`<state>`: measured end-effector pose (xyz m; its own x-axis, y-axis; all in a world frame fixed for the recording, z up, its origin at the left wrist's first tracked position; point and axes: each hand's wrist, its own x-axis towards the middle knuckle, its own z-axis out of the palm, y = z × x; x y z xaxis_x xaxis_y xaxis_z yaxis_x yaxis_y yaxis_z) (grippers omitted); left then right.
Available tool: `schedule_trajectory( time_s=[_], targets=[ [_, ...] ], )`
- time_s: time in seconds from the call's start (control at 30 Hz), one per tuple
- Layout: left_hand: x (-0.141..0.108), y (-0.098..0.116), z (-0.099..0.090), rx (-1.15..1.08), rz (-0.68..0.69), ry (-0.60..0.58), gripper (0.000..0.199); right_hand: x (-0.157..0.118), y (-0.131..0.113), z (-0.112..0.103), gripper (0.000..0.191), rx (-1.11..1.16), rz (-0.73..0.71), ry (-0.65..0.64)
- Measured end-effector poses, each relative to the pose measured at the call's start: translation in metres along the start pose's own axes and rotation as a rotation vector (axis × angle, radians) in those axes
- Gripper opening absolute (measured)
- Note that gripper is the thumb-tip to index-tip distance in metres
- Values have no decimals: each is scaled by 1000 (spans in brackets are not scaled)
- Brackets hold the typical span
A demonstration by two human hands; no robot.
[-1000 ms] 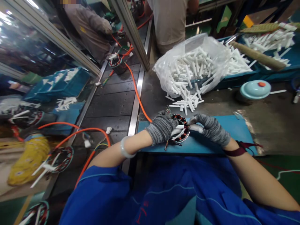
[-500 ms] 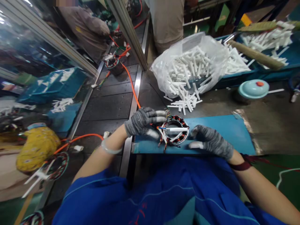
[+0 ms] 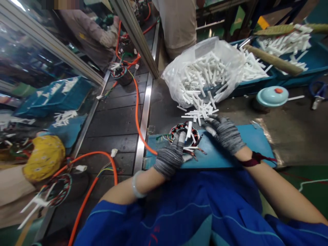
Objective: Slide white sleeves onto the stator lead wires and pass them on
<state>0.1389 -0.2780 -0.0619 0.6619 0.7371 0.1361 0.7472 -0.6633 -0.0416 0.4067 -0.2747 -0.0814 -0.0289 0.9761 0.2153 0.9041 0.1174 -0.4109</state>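
My gloved left hand (image 3: 170, 155) grips the near left side of a ring-shaped motor stator (image 3: 196, 133). Its fingers reach over the ring, and the thumb lies by the wire leads at the near edge. White sleeves (image 3: 189, 129) sit on the stator's leads across the ring. My gloved right hand (image 3: 227, 134) is at the near edge of a loose heap of white sleeves (image 3: 202, 112), fingers stretched and thumb apart; no sleeve shows in it. Beneath the stator lies a blue mat (image 3: 217, 157).
Behind the heap stands a plastic bag of white sleeves (image 3: 176, 80), with blue bins (image 3: 271, 80) beside it. A lidded container (image 3: 273, 95) and scissors (image 3: 316, 97) are at right. Left runs a conveyor (image 3: 115, 119) with an orange cable (image 3: 138, 112) and more stators (image 3: 60, 189). A co-worker (image 3: 89, 30) works beyond the post.
My left hand has moved right and nearer onto the stator, which has turned, its leads now toward the near right. My right hand has moved away from me to the sleeve heap.
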Motion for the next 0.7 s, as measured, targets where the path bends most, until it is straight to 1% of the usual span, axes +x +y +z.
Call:
schedule_trajectory(
  time_s=[0.07,0.13,0.2,0.27,0.33,0.4,0.47,0.57,0.63,0.7],
  targets=[
    [-5,18,-8,29,-55,67,95,15,4,1,43,-91,-27,-62],
    [-8,24,-15,-10,-88,107,95,24,8,4,41,-171,-39,-141],
    [-11,17,-19,-123,-82,128,90,28,10,7,40,-242,-28,-180],
    [-15,6,-20,-293,-29,176,80,28,10,6,42,-285,-4,-175],
    [-20,-4,-18,-453,48,251,60,28,7,2,43,-298,24,-168],
    [-23,-9,-16,-534,96,301,40,31,2,-3,41,-299,66,-167],
    [-23,-9,-17,-514,120,315,29,36,-2,-5,39,-298,106,-167],
    [-18,-7,-21,-322,166,337,24,44,1,0,36,-284,154,-143],
    [-15,-6,-25,-206,219,351,23,45,8,5,35,-239,192,-71],
    [-14,-9,-28,-182,263,334,24,39,15,7,36,-172,203,35]
  ],
)
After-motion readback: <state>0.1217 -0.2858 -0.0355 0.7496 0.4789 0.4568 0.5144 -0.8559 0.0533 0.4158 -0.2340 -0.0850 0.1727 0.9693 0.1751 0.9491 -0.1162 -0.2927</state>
